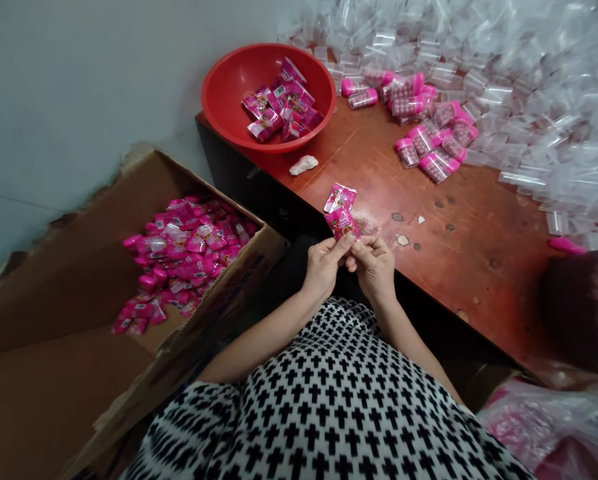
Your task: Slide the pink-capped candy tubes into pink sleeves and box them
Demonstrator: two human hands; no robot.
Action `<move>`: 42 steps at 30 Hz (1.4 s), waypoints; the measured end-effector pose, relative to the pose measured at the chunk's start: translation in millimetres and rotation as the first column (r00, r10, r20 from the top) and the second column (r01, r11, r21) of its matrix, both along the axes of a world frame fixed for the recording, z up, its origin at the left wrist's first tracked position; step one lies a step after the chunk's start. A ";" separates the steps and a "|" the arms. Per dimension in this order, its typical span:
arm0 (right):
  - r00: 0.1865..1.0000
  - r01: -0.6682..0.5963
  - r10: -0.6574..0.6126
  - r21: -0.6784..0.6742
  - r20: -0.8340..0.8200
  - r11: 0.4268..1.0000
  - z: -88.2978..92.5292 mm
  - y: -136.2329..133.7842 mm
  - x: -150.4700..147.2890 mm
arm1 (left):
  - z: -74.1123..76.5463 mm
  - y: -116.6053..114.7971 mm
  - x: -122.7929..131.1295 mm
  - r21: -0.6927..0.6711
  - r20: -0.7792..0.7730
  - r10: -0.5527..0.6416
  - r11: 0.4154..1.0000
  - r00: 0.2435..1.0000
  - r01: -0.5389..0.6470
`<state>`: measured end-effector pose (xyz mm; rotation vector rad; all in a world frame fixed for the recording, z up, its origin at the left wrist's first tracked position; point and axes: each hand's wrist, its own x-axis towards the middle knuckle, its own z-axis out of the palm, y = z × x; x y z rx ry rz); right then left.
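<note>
At the near edge of the reddish-brown wooden desk [461,257], the left hand [323,265] pinches a shiny pink printed packet [339,219] between its fingers, the right hand [379,268] close beside, its fingers' grip unclear.

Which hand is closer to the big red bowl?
Left. The bowl is ahead of both hands and off to the left. The left hand is on the side toward it; the right hand is farther right, so farther away.
</note>
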<state>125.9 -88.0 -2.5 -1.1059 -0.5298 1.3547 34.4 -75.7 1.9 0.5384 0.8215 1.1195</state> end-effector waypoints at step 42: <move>0.931 -0.140 0.084 0.137 0.354 0.981 -5.3 88.7 30.2 | -18.7 73.2 -13.0 0.633 -0.665 0.451 0.763 0.595 0.130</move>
